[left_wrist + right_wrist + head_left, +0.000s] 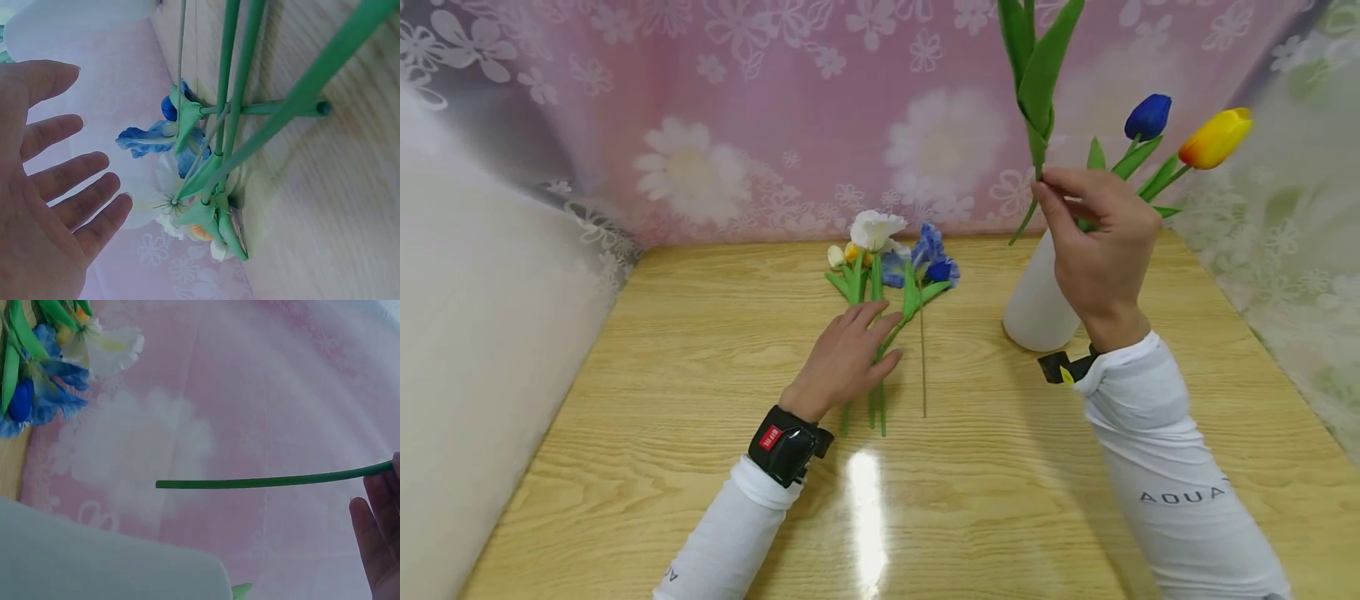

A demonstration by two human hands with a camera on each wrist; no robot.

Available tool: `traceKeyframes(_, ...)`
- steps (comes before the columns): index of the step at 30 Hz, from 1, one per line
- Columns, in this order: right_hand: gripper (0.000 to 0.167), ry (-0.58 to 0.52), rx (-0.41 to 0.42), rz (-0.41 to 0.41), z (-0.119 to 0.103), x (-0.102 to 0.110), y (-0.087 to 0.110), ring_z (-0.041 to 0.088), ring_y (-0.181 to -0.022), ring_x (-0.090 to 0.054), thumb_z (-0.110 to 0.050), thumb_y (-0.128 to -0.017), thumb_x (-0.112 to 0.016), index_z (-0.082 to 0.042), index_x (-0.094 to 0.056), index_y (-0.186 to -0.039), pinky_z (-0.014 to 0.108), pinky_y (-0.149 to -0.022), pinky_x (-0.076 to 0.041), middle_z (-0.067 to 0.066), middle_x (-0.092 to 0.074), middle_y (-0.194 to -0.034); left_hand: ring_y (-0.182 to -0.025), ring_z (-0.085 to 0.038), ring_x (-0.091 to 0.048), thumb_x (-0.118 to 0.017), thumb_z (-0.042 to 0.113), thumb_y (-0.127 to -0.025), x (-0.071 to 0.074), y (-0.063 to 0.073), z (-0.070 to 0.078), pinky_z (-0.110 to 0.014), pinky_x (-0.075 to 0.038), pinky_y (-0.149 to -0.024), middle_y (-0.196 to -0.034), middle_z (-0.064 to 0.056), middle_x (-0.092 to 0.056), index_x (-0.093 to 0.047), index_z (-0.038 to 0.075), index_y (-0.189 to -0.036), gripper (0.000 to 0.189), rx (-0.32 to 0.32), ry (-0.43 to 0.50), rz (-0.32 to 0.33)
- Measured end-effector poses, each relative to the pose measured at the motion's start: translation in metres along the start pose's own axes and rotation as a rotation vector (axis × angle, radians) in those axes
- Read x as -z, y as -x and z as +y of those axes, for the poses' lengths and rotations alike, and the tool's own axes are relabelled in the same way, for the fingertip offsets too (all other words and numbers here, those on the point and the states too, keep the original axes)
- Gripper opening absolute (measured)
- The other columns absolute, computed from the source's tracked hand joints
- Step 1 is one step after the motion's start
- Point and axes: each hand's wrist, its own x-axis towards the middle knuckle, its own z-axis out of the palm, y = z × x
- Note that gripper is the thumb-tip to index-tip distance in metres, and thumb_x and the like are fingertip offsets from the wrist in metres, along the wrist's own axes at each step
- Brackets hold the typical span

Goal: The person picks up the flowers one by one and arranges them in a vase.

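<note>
My right hand (pixel 1101 242) pinches the green stem (pixel 269 482) of an artificial flower between thumb and fingers. Its leaves (pixel 1037 79) point up, its bloom lies beyond the head view's top edge, and its lower stem end hangs free beside a white vase (pixel 1033 304). A blue tulip (pixel 1148 117) and a yellow-orange tulip (pixel 1216 138) stand in the vase, behind my right hand. With fingers spread, my left hand (pixel 848 358) hovers over the stems of several flowers lying on the table; the left wrist view shows it holding nothing.
Among the lying flowers are a white bloom (pixel 876 230), a ruffled blue flower (pixel 929 244), a dark blue tulip (pixel 938 272) and a small white tulip (pixel 836 256). A thin brownish stem (pixel 923 358) lies to their right. A pink floral curtain (pixel 820 125) hangs behind the wooden table (pixel 647 375).
</note>
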Motion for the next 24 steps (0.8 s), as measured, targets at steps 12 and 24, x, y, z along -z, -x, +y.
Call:
traceKeyframes(12, 0.008, 0.064, 0.026, 0.139, -0.010, 0.013, -0.014, 0.013, -0.078, -0.065, -0.003, -0.078, -0.078, 0.002, -0.076, -0.085, 0.024, -0.078, -0.052, 0.009, -0.071, -0.083, -0.127, -0.030, -0.042, -0.059, 0.031, -0.095, -0.002, -0.002, 0.003, -0.045, -0.038, -0.100, -0.138, -0.015, -0.047, -0.053, 0.009, -0.135, 0.046, -0.008, -0.004, 0.001)
traceKeyframes(24, 0.012, 0.121, -0.023, 0.177, -0.004, 0.031, -0.016, 0.007, -0.077, -0.063, -0.011, -0.081, -0.078, -0.002, -0.078, -0.087, 0.024, -0.078, -0.052, 0.009, -0.072, -0.084, -0.124, -0.030, -0.045, -0.058, 0.032, -0.095, -0.004, -0.005, 0.006, -0.045, -0.040, -0.098, -0.138, -0.016, -0.047, -0.054, 0.010, -0.134, 0.045, -0.022, -0.018, 0.004)
